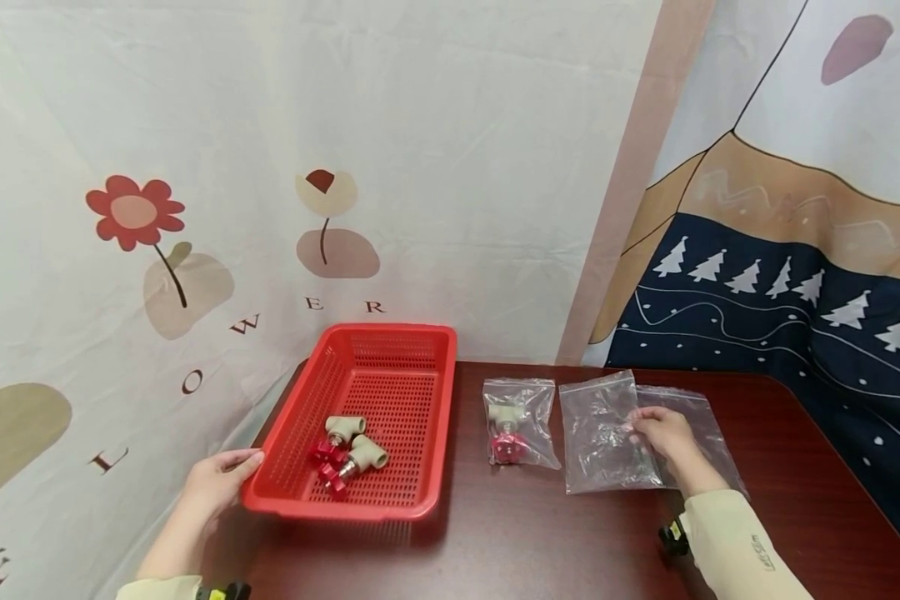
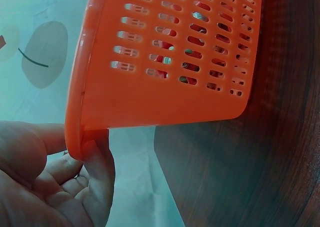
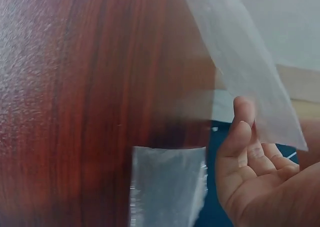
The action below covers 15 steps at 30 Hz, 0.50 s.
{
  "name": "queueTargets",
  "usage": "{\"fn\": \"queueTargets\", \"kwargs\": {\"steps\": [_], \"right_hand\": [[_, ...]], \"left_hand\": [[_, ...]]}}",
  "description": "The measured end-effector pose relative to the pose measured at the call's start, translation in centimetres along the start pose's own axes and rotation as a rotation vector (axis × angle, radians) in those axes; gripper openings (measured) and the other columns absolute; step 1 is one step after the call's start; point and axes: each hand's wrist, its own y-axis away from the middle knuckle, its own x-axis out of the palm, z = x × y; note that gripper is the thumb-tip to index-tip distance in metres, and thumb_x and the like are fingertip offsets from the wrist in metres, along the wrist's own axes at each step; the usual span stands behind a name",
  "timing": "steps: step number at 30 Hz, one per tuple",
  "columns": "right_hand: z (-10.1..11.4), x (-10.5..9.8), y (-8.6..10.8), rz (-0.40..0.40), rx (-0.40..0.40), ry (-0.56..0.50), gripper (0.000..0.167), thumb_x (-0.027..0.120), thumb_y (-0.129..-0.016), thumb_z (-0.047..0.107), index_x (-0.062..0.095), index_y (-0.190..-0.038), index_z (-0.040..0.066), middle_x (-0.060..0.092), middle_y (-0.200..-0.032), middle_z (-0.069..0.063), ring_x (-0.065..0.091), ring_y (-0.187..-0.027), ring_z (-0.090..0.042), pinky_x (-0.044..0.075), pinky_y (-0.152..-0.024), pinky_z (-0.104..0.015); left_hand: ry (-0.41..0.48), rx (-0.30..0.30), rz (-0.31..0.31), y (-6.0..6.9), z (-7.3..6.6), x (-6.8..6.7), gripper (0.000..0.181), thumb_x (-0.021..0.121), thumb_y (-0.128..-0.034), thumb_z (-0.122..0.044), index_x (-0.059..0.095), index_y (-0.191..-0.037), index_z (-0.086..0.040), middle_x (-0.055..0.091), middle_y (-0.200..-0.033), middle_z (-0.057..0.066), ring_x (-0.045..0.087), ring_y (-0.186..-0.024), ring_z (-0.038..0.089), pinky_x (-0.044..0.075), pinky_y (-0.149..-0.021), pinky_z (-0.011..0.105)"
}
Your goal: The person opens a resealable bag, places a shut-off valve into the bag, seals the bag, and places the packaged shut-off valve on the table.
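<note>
My left hand point(image 1: 216, 483) pinches the rim of a red plastic basket point(image 1: 441, 433) at its near left corner, thumb on one side and a finger on the other in the left wrist view. Inside the basket lie two beige pipe valves point(image 1: 366, 454) with red handles. On the right, my right hand point(image 1: 663, 433) pinches the edge of a clear zip bag point(image 1: 600, 442), which is lifted off the table in the right wrist view. Another clear bag point(image 1: 708, 425) lies flat beneath and to the right of it.
Between the basket and the lifted bag, a clear bag point(image 1: 521, 417) with one valve inside lies on the dark red wooden table point(image 1: 540, 542). A printed curtain point(image 1: 480, 183) hangs close behind the table and along its left side.
</note>
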Motion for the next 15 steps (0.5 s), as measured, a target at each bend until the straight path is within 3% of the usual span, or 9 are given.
{"fn": "queueTargets", "kwargs": {"steps": [5, 15], "right_hand": [[0.9, -0.1, 0.9, -0.065, -0.127, 0.093, 0.03, 0.055, -0.092, 0.01, 0.057, -0.115, -0.009, 0.068, -0.097, -0.012, 0.056, -0.068, -0.002, 0.046, -0.059, -0.02], [3.6, -0.4, 3.9, -0.154, -0.42, 0.229, 0.016, 0.059, -0.093, 0.01, 0.065, -0.103, 0.0, 0.07, -0.099, -0.019, 0.056, -0.073, 0.002, 0.048, -0.063, -0.017]], "left_hand": [[0.003, -0.011, 0.004, 0.0, 0.1, 0.0, 0.069, 0.062, -0.0903, -0.038, 0.042, -0.132, 0.014, 0.056, -0.118, 0.034, 0.068, -0.079, 0.019, 0.057, -0.073, 0.041], [0.002, 0.003, -0.002, 0.0, -0.2, 0.0, 0.069, 0.061, -0.0906, -0.038, 0.042, -0.132, 0.014, 0.057, -0.116, 0.034, 0.067, -0.079, 0.018, 0.058, -0.072, 0.04]]}}
